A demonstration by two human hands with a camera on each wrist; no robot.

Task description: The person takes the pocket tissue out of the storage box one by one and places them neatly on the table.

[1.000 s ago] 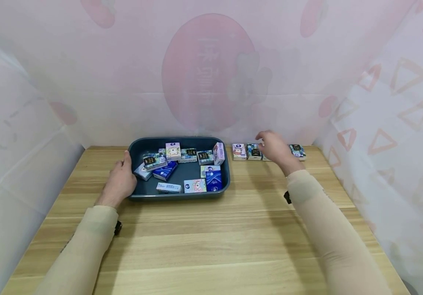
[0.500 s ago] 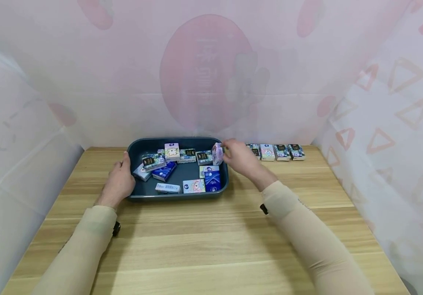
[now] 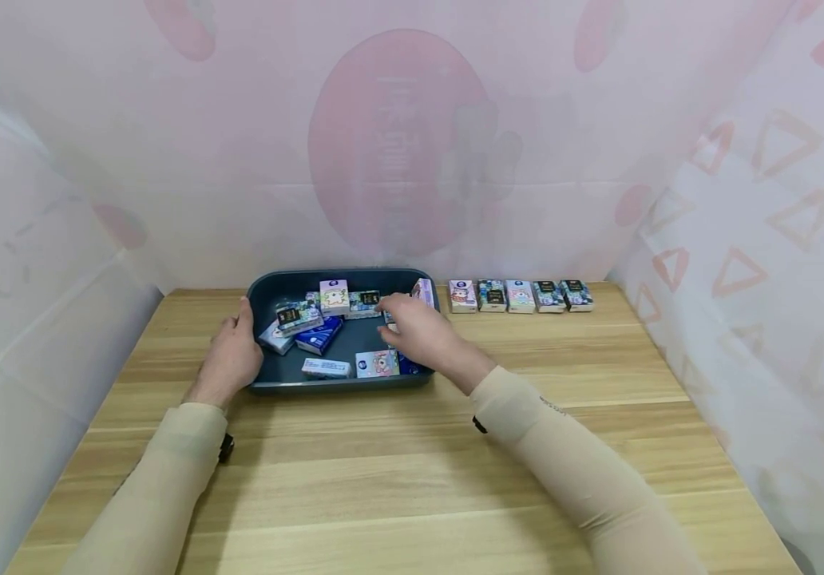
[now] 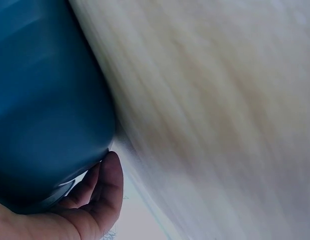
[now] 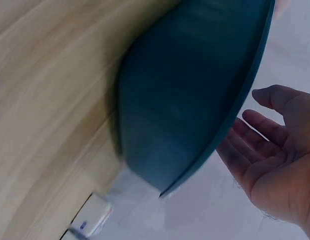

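Note:
A dark blue-green tray (image 3: 340,387) holds several small tissue packs. My left hand (image 3: 232,354) grips the tray's left side; in the left wrist view its fingers (image 4: 112,187) curl around the edge. My right hand (image 3: 426,334) is over the tray's right half, thumb and fingers apart, holding nothing. Just beyond its fingertips lies a floral pack with a black label (image 3: 364,303). The hand partly covers a dark blue pack (image 3: 410,366) and others beneath. A lilac pack (image 3: 423,291) leans at the right wall, while a pink-and-white pack (image 3: 377,364) lies near the front wall.
To the tray's right, several tissue packs (image 3: 520,296) lie side by side in a row along the back of the wooden table (image 3: 383,479). A printed cloth (image 3: 239,160) rises behind, and more cloth hangs at both sides.
My right hand has moved left from the row of packs, past the tray's right wall, to over the tray's inside. My left hand has stayed at the tray's left side.

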